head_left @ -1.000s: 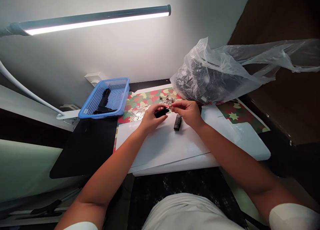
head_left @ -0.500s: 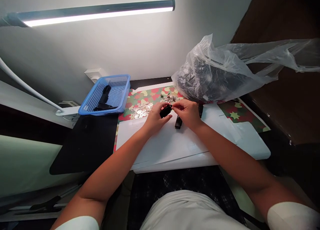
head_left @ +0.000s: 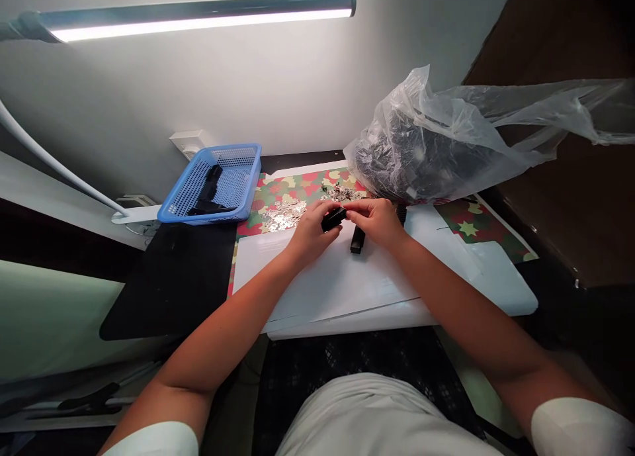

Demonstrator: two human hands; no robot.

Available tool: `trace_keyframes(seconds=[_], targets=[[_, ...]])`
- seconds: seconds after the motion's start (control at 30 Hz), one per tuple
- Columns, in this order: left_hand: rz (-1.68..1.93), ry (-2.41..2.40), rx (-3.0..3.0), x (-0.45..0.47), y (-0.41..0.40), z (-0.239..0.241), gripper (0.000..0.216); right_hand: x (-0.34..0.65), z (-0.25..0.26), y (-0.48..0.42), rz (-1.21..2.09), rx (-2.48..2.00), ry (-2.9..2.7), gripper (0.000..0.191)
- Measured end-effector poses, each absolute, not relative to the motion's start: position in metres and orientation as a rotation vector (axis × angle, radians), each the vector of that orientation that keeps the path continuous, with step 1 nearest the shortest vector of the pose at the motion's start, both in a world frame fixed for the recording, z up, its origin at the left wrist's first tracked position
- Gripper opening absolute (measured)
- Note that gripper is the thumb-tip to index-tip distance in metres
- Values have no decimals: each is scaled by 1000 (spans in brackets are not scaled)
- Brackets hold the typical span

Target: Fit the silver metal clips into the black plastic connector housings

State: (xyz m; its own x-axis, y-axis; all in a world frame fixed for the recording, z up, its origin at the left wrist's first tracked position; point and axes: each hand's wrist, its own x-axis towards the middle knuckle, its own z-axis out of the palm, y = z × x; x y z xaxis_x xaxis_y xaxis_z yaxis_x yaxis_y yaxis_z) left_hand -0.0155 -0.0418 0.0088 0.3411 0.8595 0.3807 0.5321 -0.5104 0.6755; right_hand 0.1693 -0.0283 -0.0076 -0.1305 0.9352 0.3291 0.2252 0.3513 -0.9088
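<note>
The left hand (head_left: 310, 235) is clenching a small black plastic piece (head_left: 333, 218), its fingers curled round it, apparently holding it up off the board and steady for the right hand (head_left: 377, 222), whose fingertips (head_left: 350, 208) are pinching its other end. Just below the right hand, a ribbed black piece (head_left: 357, 239) is lying on a white board (head_left: 342, 290). Beyond both hands, silver scraps (head_left: 284, 215) are lying on a patterned mat (head_left: 297, 183). Left of the left hand, a blue mesh basket (head_left: 251, 184) is holding black pieces (head_left: 208, 191); beyond the right hand, a clear plastic bag (head_left: 446, 105) is bulging with dark pieces (head_left: 397, 161).
</note>
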Motion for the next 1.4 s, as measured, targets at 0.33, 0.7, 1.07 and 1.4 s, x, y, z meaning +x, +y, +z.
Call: trace_keyframes(seconds=[0.33,0.7,1.07,1.4], targets=[[1000,1249,2158,-11,-44,6,38,160,1,-37,487,-1227,-1795,27],[922,1299,2264,-5,-47,8,37,163,5,-35,402,-1322,-2004,27],[1011,1293,2372,0,-50,3,39,156,6,-41,310,-1383,-1925,25],[1012,1303,2284,-3,-49,9,37,155,5,-40,408,-1323,-1869,33]])
